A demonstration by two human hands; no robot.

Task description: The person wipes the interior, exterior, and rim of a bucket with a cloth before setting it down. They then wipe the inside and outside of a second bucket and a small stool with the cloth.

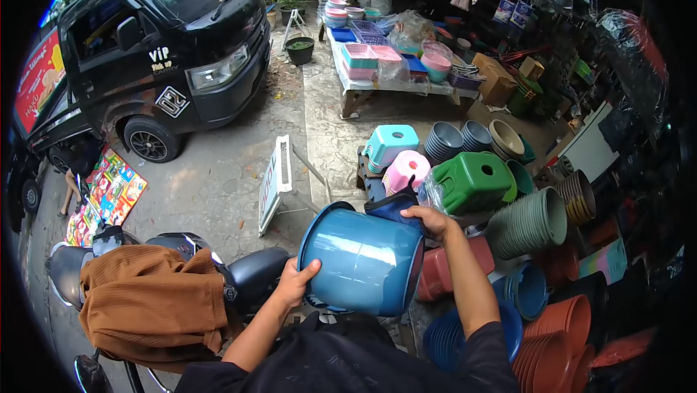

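Observation:
A shiny blue plastic bucket (361, 259) is held sideways in front of my chest. My left hand (295, 283) grips its left end, thumb on the outer wall and the other fingers hidden behind it. At the upper right of the bucket, my right hand (430, 222) is closed on a dark blue cloth (390, 205) that lies against the bucket's side. Just beyond the cloth stand a pink stool (406, 171) and a green stool (473, 181). The inside of the bucket is out of sight.
A parked motorcycle (254, 275) draped with a brown corduroy garment (154, 293) is at my left. Ahead stands a folding sign (274, 186). Stacked pots (526, 226) and buckets crowd the right. Farther off are a black pickup (167, 52) and a table (356, 85) of plastic baskets.

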